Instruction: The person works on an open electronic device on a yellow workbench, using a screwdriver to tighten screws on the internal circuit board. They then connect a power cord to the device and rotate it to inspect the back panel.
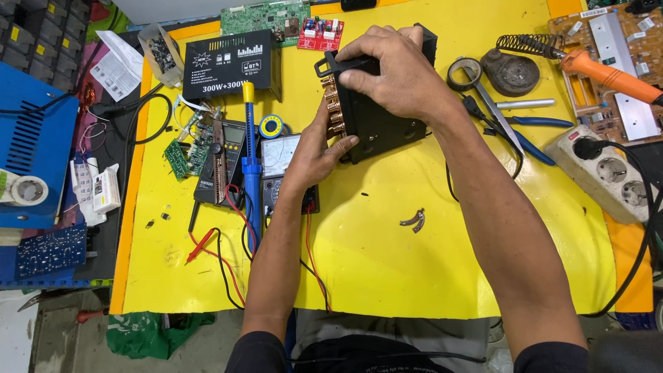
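A black box-shaped metal amplifier chassis (376, 117) with a row of copper-coloured sockets (334, 103) down its near face is held tipped on edge at the middle of the yellow-covered workbench (387, 262), toward its far side. The chassis is gripped from above by the right hand (400, 79), whose fingers are curled over the top edge, and it is steadied from below by the left hand (314, 155) — the thumb is pressed against the lower corner beside the sockets, the fingers partly closed around the casing.

To the left, a second black rectangular amplifier unit (231, 63) is seen lying flat, with a blue-handled solder sucker (250, 166), a small reel of solder (271, 126) and two multimeters (255, 169) just beside the left wrist, their red and black leads trailing toward the near edge. To the right, a roll of black tape (464, 74), blue-handled pliers (525, 135), an orange-handled soldering iron (601, 72) and a white power strip (608, 173) are spread — all well apart from the chassis. A small bent metal bracket (414, 220) lies alone between the forearms.
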